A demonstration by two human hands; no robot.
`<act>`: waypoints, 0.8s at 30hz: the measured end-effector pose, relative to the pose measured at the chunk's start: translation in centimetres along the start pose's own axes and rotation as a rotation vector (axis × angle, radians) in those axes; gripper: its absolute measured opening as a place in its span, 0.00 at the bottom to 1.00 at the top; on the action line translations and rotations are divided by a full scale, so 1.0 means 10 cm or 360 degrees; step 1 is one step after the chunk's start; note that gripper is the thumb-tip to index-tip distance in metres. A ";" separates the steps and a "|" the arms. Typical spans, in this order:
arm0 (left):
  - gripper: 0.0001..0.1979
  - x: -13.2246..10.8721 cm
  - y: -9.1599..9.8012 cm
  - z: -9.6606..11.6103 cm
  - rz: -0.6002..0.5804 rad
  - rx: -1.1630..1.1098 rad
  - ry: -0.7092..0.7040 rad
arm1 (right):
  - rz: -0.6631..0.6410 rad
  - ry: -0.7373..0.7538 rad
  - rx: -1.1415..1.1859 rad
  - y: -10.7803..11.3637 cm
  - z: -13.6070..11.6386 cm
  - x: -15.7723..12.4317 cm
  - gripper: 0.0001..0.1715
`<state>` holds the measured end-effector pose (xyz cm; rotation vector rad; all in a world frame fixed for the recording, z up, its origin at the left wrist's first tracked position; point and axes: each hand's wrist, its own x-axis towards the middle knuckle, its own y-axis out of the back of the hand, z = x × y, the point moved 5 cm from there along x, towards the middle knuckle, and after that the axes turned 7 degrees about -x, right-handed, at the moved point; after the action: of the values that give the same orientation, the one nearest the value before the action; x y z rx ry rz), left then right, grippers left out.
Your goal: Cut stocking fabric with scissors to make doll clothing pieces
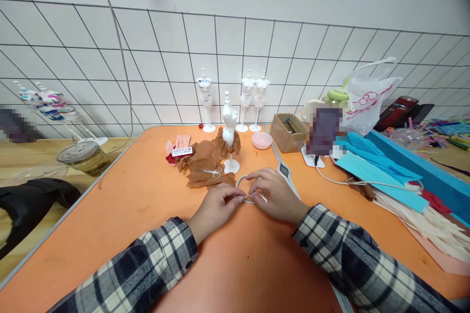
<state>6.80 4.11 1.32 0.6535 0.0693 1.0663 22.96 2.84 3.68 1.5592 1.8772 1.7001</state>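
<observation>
Ring (239, 182) lies flat, near rim pinched by left hand (216, 208) and right hand (276, 196).

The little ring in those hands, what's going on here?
A person in plaid sleeves pinches a thin ring between the left hand and right hand at the orange table. Behind it, small scissors lie on brown fabric, some of it draped on a white mini mannequin.

The ring (239, 182) you held was a thin, pale hoop, small and open in the middle. It lay nearly flat, low over the orange surface (147, 215), its near edge pinched between your left hand (216, 208) and right hand (277, 195).
</observation>
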 end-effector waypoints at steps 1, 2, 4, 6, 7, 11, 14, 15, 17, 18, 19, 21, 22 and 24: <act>0.08 0.01 -0.01 -0.01 -0.0016 -0.0036 0.0034 | -0.0004 -0.0001 0.0013 -0.01 0.00 0.00 0.03; 0.07 0.02 -0.01 -0.02 -0.0028 -0.0044 0.0037 | -0.0007 0.0009 0.0016 -0.02 -0.02 0.00 0.03; 0.07 0.04 0.00 0.00 -0.0029 -0.0018 -0.0018 | 0.0009 0.0046 -0.0004 -0.02 -0.06 -0.01 0.03; 0.07 0.05 0.02 0.03 0.0008 0.0007 -0.0079 | 0.0088 0.0143 -0.0081 0.00 -0.13 -0.01 0.03; 0.07 0.05 0.04 0.04 0.0030 0.0010 -0.0096 | 0.0147 0.0233 -0.0146 0.02 -0.17 -0.02 0.03; 0.07 0.01 0.03 0.11 0.0111 -0.0073 -0.0088 | 0.0362 0.0679 -0.0408 0.08 -0.31 -0.08 0.07; 0.07 -0.02 -0.01 0.14 0.0146 -0.0154 -0.0056 | 0.0412 0.0815 -0.0454 0.10 -0.33 -0.12 0.08; 0.07 -0.02 -0.02 0.13 0.0159 -0.0167 -0.0038 | 0.0427 0.0841 -0.0440 0.11 -0.35 -0.13 0.08; 0.07 0.00 0.00 0.08 0.0213 -0.0172 0.0027 | 0.0498 0.0880 -0.0353 0.14 -0.43 -0.16 0.08; 0.07 0.02 0.03 0.04 0.0254 -0.0169 0.0067 | 0.0518 0.0900 -0.0284 0.15 -0.49 -0.17 0.08; 0.07 0.03 0.08 -0.01 0.0325 -0.0168 0.0130 | 0.0519 0.0900 -0.0202 0.16 -0.53 -0.17 0.08; 0.08 0.04 0.19 -0.07 0.0442 -0.0177 0.0165 | 0.0397 0.0829 -0.0032 0.15 -0.55 -0.14 0.08; 0.08 0.04 0.22 -0.05 0.0472 -0.0190 0.0088 | 0.0341 0.0686 0.0053 0.14 -0.48 -0.10 0.08; 0.08 0.01 0.26 0.01 0.0493 -0.0158 -0.0050 | 0.0303 0.0183 0.0247 0.15 -0.18 -0.02 0.07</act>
<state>4.84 4.95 2.83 0.6026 -0.1150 1.3480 22.65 1.33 5.40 1.7861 2.0170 1.7945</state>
